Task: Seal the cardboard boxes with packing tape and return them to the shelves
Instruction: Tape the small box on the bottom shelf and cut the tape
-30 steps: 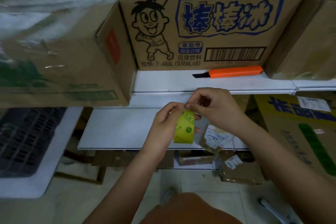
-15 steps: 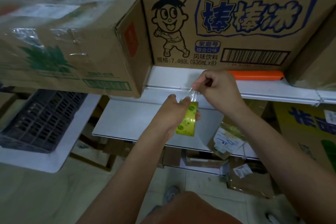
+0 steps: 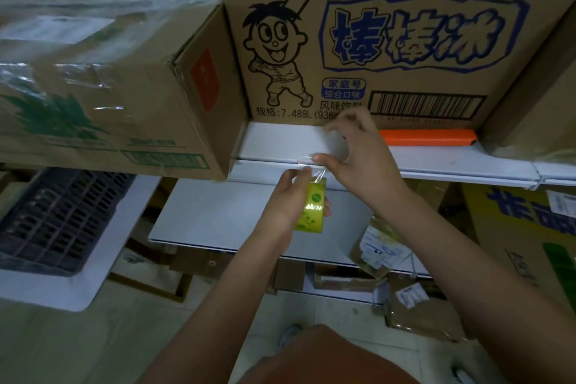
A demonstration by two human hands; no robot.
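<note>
Left hand (image 3: 288,196) grips the tape roll (image 3: 313,207), fingers curled round it, just below the shelf's front edge (image 3: 268,162). Right hand (image 3: 352,159) has thumb and forefinger on the free tape end (image 3: 307,160), holding it at that edge; its other fingers are spread and hold nothing. Can't tell if the end is stuck to the shelf or only held there.

Boxes: printed box (image 3: 374,40) sits back on the shelf, behind the hands. Left box (image 3: 103,72) overhangs the shelf's left corner, top already glossy with tape. Orange cutter (image 3: 427,137) lies along the shelf at the foot of the printed box, right of the right hand.

Risks as I read them:
- The pulled strip is short and crumpled at the roll. If it folds on itself, the end is lost and has to be picked off the roll again.
- If it's parked on the shelf edge, the thin film may tear or strip when pulled off.
- Reaching for the cutter means one hand lets go; the loose end could then snap back onto the roll.
- Left box overhangs; a bump from the left arm could shift it.
- Picture is dim and the film clear, so the tape edge is hard to track.
</note>
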